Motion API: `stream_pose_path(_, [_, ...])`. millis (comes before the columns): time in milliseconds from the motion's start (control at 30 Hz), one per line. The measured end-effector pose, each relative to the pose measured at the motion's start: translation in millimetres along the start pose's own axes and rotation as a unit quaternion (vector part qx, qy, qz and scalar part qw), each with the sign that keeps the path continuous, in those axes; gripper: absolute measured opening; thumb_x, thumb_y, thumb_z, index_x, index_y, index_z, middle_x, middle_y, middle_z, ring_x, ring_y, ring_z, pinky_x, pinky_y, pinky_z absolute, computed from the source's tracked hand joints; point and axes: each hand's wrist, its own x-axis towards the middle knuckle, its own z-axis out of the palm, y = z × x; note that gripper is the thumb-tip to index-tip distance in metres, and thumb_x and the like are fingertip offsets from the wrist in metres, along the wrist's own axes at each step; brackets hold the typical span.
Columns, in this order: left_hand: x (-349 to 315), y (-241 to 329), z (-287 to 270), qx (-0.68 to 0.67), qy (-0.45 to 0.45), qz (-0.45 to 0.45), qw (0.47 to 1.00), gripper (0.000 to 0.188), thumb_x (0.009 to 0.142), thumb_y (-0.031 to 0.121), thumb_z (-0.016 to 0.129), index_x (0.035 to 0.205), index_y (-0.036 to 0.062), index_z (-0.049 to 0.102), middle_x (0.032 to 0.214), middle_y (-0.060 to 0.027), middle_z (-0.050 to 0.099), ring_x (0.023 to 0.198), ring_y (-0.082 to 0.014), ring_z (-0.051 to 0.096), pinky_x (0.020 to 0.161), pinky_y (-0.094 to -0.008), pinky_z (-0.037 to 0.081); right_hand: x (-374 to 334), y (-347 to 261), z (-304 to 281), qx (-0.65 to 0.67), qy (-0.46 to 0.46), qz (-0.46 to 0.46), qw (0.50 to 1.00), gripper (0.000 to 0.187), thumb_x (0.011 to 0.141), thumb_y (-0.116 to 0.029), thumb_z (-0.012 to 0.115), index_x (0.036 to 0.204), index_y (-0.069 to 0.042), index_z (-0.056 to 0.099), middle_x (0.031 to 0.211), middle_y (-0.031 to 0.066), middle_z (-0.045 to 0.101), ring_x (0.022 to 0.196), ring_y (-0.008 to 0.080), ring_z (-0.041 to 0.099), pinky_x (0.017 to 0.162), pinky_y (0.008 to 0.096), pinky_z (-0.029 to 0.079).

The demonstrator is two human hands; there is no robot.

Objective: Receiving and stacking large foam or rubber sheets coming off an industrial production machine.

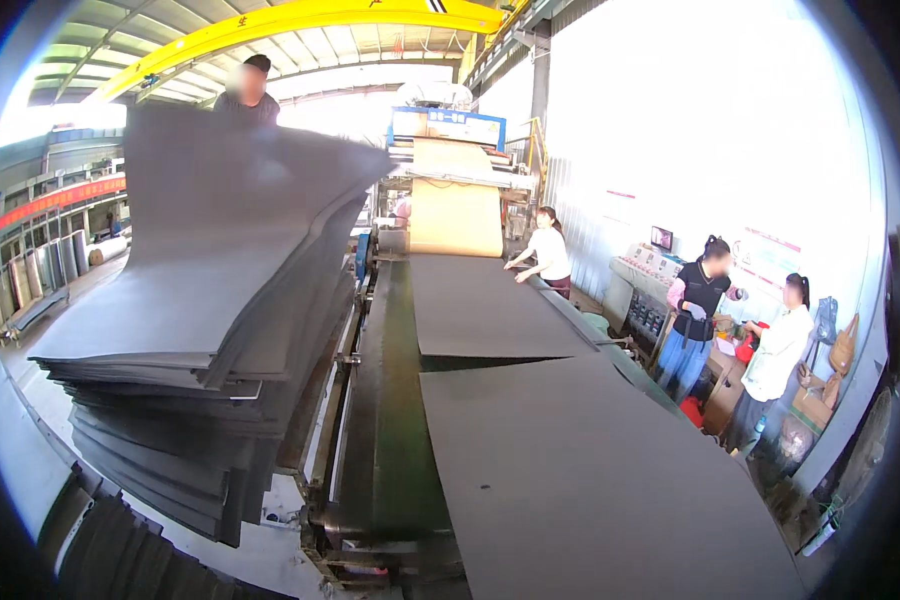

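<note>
Neither of my hands shows in the head view. Closest to me, a large dark grey sheet (590, 470) slants across the conveyor and runs out of the lower edge; one small dark mark is on it. Beyond it lies a second grey sheet (490, 305), with a narrow wedge-shaped gap between the two at the left. A green belt (400, 420) is exposed along their left side. Left of the conveyor rises a tall pile of grey sheets (240, 370), its upper sheets bent upward at the far end. Whether I touch any sheet is out of view.
A person in black (250, 95) stands behind the pile. Another in white (548, 250) leans over the conveyor's far right side. At its far end is a machine (448, 125) with a tan web (457, 215). Two people (705, 300) stand by a control desk (650, 270) at right.
</note>
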Motion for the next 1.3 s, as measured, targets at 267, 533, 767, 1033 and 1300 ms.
stream_pose_path(267, [17, -12, 5, -0.045, 0.138, 0.145, 0.979, 0.039, 0.098, 0.03, 0.055, 0.125, 0.0018, 0.058, 0.12, -0.0088, 0.065, 0.108, -0.0274, 0.061, 0.095, -0.0431, 0.049, -6, 14, -19, 0.007, 0.044, 0.009, 0.999, 0.041, 0.094, -0.038, 0.051, 0.119, -0.006, 0.062, 0.107, 0.0128, 0.066, 0.09, 0.0275, 0.063, 0.075, 0.0421, 0.054])
stream_pose_path(533, [-31, 36, -6, -0.118, 0.142, 0.261, 0.947, 0.042, 0.097, 0.027, 0.054, 0.127, -0.003, 0.058, 0.12, -0.0139, 0.066, 0.11, -0.0294, 0.062, 0.099, -0.0433, 0.049, -110, 80, -122, 0.069, 0.331, 0.123, 0.933, 0.043, 0.094, -0.04, 0.048, 0.119, -0.007, 0.061, 0.107, 0.013, 0.065, 0.09, 0.0273, 0.063, 0.074, 0.0424, 0.054])
stream_pose_path(767, [-81, 83, 19, -0.004, 0.022, 0.336, 0.942, 0.051, 0.095, 0.031, 0.062, 0.131, -0.0029, 0.053, 0.124, -0.0138, 0.062, 0.113, -0.027, 0.061, 0.101, -0.0422, 0.049, -328, 226, -237, 0.216, 0.546, 0.183, 0.789, 0.045, 0.095, -0.042, 0.045, 0.12, -0.008, 0.06, 0.107, 0.0132, 0.064, 0.089, 0.0271, 0.063, 0.072, 0.0427, 0.055])
stream_pose_path(1033, [-58, 181, -44, 0.027, 0.137, 0.456, 0.879, 0.056, 0.1, 0.041, 0.05, 0.138, -0.0002, 0.046, 0.137, -0.0123, 0.053, 0.124, -0.0262, 0.051, 0.108, -0.0431, 0.038, -196, 167, -169, 0.251, 0.38, 0.179, 0.872, 0.047, 0.095, -0.037, 0.057, 0.126, -0.003, 0.058, 0.115, 0.0122, 0.065, 0.095, 0.0287, 0.062, 0.08, 0.0441, 0.054])
stream_pose_path(1300, [-16, 312, -155, 0.026, 0.234, 0.356, 0.904, 0.038, 0.093, 0.016, 0.063, 0.125, -0.0004, 0.054, 0.122, -0.0152, 0.062, 0.104, -0.0333, 0.064, 0.091, -0.0538, 0.052, 27, -3, 138, 0.287, 0.057, 0.176, 0.94, 0.046, 0.1, -0.043, 0.051, 0.127, -0.005, 0.054, 0.116, 0.0085, 0.065, 0.097, 0.024, 0.065, 0.085, 0.0365, 0.054])
